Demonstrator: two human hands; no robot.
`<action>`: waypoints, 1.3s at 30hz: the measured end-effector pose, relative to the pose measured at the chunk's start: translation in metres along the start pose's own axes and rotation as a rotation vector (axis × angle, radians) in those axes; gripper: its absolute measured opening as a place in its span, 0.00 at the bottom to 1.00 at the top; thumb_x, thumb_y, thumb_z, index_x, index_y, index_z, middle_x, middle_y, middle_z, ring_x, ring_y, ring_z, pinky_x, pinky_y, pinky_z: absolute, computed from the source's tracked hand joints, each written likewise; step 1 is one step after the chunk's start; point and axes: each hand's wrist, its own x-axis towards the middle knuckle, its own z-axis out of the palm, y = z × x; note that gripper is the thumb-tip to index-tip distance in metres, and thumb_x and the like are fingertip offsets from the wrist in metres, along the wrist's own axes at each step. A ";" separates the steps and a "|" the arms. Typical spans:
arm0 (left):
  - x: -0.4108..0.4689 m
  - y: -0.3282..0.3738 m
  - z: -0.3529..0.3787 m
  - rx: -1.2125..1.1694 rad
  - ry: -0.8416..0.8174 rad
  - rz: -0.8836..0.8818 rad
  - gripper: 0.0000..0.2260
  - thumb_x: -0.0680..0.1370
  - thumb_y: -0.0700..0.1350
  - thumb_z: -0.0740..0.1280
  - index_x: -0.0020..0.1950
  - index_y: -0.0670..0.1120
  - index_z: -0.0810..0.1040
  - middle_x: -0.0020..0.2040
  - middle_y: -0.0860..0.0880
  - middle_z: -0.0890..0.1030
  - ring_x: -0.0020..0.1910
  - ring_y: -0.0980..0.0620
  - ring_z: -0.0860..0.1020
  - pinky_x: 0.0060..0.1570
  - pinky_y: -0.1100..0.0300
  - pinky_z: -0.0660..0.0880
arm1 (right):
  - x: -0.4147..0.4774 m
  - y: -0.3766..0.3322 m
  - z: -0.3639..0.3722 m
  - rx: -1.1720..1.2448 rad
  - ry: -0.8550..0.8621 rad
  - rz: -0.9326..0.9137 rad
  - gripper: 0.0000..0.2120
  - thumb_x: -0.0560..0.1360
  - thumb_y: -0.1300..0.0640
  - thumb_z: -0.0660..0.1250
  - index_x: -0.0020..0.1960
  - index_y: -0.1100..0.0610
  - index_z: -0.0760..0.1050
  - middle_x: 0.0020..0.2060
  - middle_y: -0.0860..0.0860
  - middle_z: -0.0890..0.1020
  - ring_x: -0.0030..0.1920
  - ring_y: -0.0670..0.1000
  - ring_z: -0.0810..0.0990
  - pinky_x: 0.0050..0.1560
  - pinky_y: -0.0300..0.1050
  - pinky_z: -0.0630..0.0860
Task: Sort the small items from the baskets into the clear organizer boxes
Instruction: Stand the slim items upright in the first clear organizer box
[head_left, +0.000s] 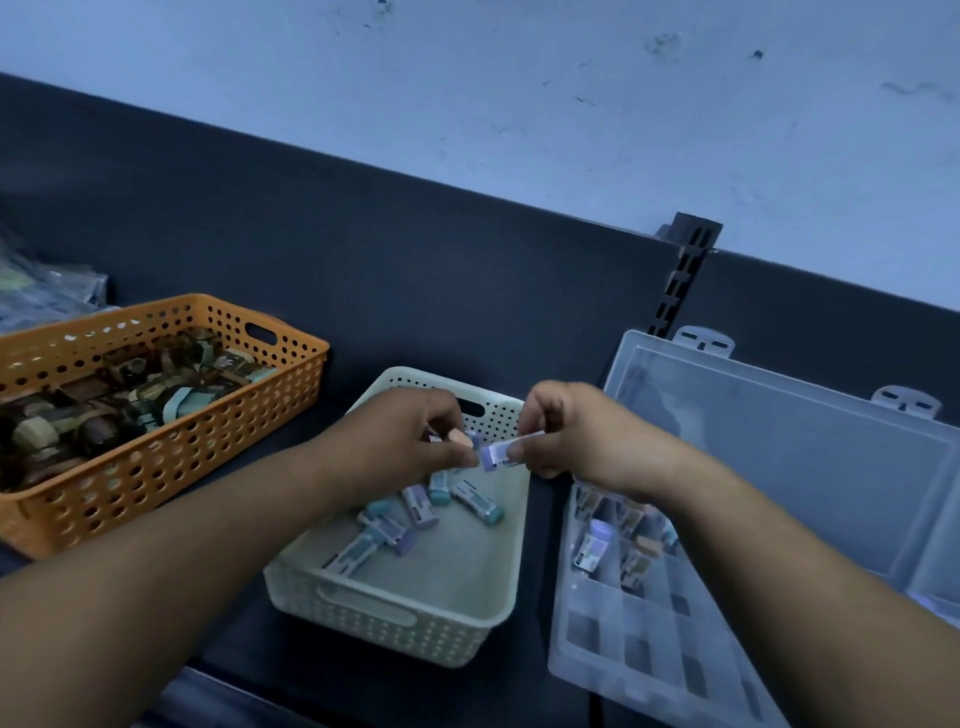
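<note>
A pale green basket (467, 587) in the middle holds several small tubes (415, 512) with teal and purple caps. Over its far end both hands meet. My left hand (400, 441) pinches a small peach-tipped item (461, 439) between its fingers. My right hand (576, 431) pinches a small white and purple tube (496, 453) at its right end; my left thumb tip touches the tube's other end. To the right lies a clear organizer box (623, 649) with its lid (779, 457) open, a few items (597, 551) in its far compartments, partly hidden by my right forearm.
An orange perforated basket (171, 452) at the left is full of dark, brown and teal small items. Clear plastic bags (47, 291) lie behind it. A dark back panel with a slotted black upright (680, 275) stands behind the shelf.
</note>
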 end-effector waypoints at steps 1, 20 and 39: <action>0.002 0.007 0.002 -0.015 0.023 0.004 0.07 0.72 0.50 0.73 0.41 0.50 0.78 0.34 0.53 0.80 0.30 0.57 0.76 0.32 0.59 0.74 | -0.007 0.002 -0.005 0.058 0.001 0.013 0.10 0.71 0.60 0.74 0.41 0.60 0.72 0.30 0.53 0.78 0.30 0.49 0.77 0.30 0.39 0.71; 0.037 0.129 0.094 -0.392 -0.152 0.012 0.07 0.73 0.42 0.73 0.43 0.39 0.80 0.37 0.42 0.84 0.37 0.46 0.82 0.45 0.51 0.80 | -0.124 0.086 -0.083 0.329 0.198 0.144 0.04 0.78 0.60 0.65 0.51 0.62 0.74 0.38 0.57 0.74 0.38 0.53 0.70 0.42 0.48 0.69; 0.049 0.142 0.158 0.236 -0.257 0.108 0.05 0.74 0.45 0.71 0.49 0.48 0.83 0.44 0.53 0.82 0.41 0.58 0.80 0.44 0.63 0.77 | -0.145 0.153 -0.061 -0.121 0.298 0.204 0.09 0.74 0.57 0.70 0.40 0.45 0.75 0.42 0.48 0.83 0.45 0.51 0.81 0.48 0.45 0.78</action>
